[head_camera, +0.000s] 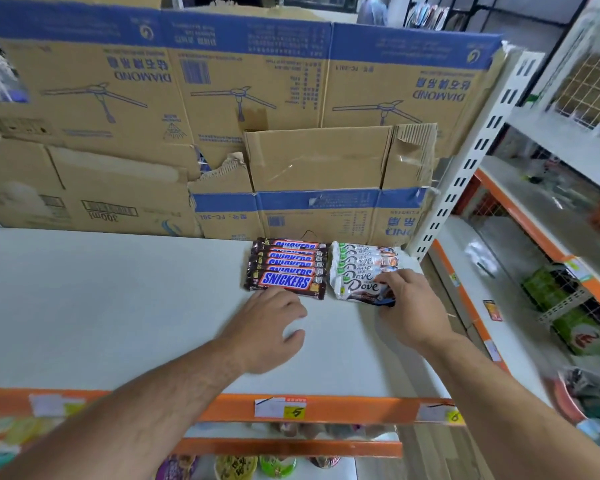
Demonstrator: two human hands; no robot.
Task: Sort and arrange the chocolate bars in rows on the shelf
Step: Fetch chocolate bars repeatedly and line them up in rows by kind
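Note:
Several brown Snickers bars lie in a row running back to front on the white shelf, overlapping one another. Right beside them, several white Dove bars form a second row. My right hand grips the right end of the frontmost Dove bar, fingers curled over its wrapper. My left hand rests flat on the shelf just in front of the frontmost Snickers bar, fingers relaxed and holding nothing.
Flattened cardboard boxes stand along the back of the shelf. A white slotted upright bounds the right side. The orange front edge carries price tags. Snack goods sit on the shelf below, and more shelving stands to the right.

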